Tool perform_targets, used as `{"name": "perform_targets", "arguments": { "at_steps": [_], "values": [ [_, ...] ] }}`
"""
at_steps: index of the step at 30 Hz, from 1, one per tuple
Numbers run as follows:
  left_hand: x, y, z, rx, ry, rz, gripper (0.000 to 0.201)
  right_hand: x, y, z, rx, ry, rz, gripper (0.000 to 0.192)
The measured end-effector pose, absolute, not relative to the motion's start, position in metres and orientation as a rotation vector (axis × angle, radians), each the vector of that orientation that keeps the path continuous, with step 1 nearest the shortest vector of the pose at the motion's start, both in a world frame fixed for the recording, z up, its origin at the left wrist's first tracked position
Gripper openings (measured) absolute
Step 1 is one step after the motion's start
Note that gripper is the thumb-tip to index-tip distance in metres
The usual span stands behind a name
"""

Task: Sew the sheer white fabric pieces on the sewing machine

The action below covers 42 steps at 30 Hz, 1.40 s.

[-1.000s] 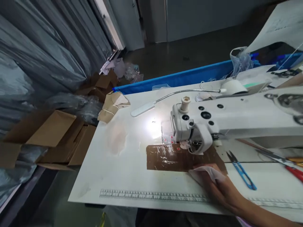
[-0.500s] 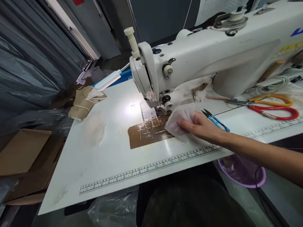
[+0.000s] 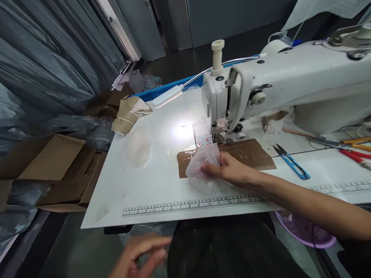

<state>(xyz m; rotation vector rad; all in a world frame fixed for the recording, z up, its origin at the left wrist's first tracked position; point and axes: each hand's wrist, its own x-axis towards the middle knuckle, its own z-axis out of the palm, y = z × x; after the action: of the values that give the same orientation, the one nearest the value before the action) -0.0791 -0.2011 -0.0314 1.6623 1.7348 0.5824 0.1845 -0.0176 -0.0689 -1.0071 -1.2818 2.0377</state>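
Since half a second ago the right hand (image 3: 228,170) has slid its thin translucent fabric piece (image 3: 203,164) off toward 9 o'clock — it was just right of the needle area, touching the brown taped patch (image 3: 246,152) from the right; now it sits over the patch's left end, below and a bit left of the presser foot (image 3: 216,138). Left hand (image 3: 139,255) has also come into view at 6 o'clock, below the table edge, fingers loosely spread and curled, holding nothing I can make out (blurred). Right-hand fingers are pressed together, pinching and bunching the fabric against the white table (image 3: 139,185); thumb side is hidden by the cloth. Sewing machine (image 3: 284,85) head is at 1 o'clock from the hand, lamp (image 3: 168,96) lit over the bed at 11. Blue thread snips (image 3: 291,166) lie at 3 o'clock, well apart from the hand; orange and red scissors (image 3: 356,148) further out the same way. Printed ruler strip (image 3: 191,204) runs along the near edge just below the fabric. My read: step in hand is positioning the piece ahead of stitching — not yet under the foot. Next move likely calls for flattening the bunched cloth, squaring an edge, and feeding it toward 1 o'clock under the foot, probably with the left hand coming up to steady it.
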Motion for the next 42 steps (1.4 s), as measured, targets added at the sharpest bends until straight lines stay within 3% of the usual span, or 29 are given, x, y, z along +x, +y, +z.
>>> {"name": "perform_targets", "arguments": {
  "at_steps": [2, 7, 12, 21, 32, 42],
  "values": [
    [-0.078, -0.156, -0.027, 1.626, 1.618, 0.724, 0.022, 0.175, -0.009, -0.075, -1.017, -1.286, 2.029, 0.039],
    [-0.051, -0.022, -0.043, 1.445, 1.39, 0.919, 0.062, 0.157, 0.013, -0.086, -1.071, -1.331, 1.965, 0.015],
    [-0.035, 0.039, -0.061, 1.221, 1.268, 0.917, 0.056, 0.144, 0.031, -0.081, -1.033, -1.23, 1.974, 0.015],
    [-0.049, 0.047, -0.059, 0.991, 1.253, 1.061, 0.053, 0.119, 0.06, -0.086, -1.066, -1.292, 1.589, 0.019],
    [-0.045, 0.048, -0.073, 0.959, 1.316, 1.115, 0.057, 0.122, 0.063, -0.083, -1.079, -1.366, 1.638, 0.023],
    [-0.037, 0.043, -0.08, 0.785, 1.3, 1.278, 0.077, 0.123, 0.061, -0.078, -1.145, -1.524, 1.604, 0.031]
  ]
}}
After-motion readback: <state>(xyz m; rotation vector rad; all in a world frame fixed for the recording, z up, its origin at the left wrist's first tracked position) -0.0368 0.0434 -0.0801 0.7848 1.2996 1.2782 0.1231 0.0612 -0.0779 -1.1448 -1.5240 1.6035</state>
